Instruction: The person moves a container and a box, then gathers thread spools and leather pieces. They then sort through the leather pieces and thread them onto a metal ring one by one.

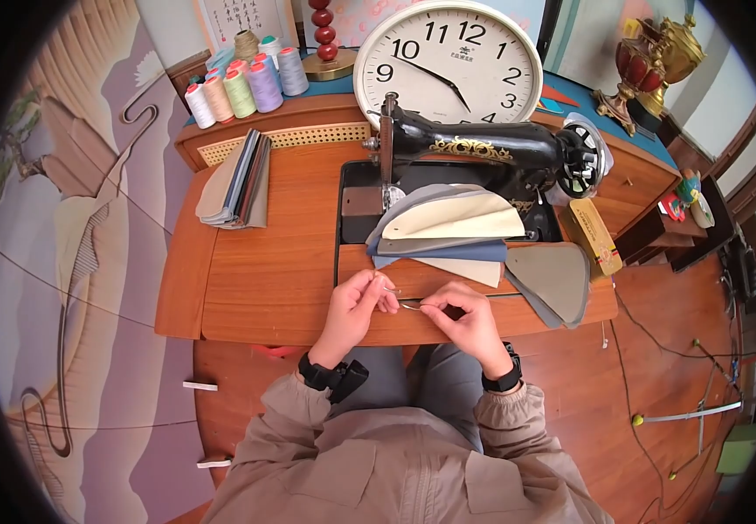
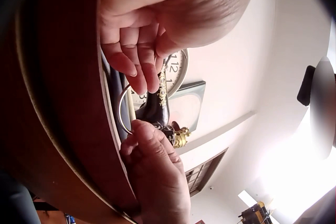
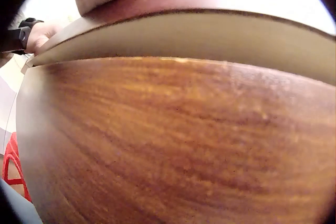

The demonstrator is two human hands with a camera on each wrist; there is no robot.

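Close over the front edge of the wooden sewing table point(image 1: 264, 297), my two hands work on a thin, shiny, curved metal strip point(image 2: 121, 109). My right hand point(image 1: 465, 316) pinches one end of it between thumb and forefinger. At the other end my left hand point(image 1: 353, 306) holds it at the fingertips, the remaining fingers loosely bent. In the left wrist view the strip bows out in an arc between the hands. Beyond them lies a fanned stack of fabric pieces point(image 1: 456, 223), cream, grey and blue, before the black sewing machine point(image 1: 483, 144). The right wrist view shows mostly tabletop edge.
More grey fabric pieces point(image 1: 552, 275) lie at the right, overhanging the front edge. A second fabric stack point(image 1: 236, 183) stands at the left. Thread spools point(image 1: 242, 92) and a large clock point(image 1: 448, 65) line the back. A yellow box point(image 1: 594, 236) sits beside the machine.
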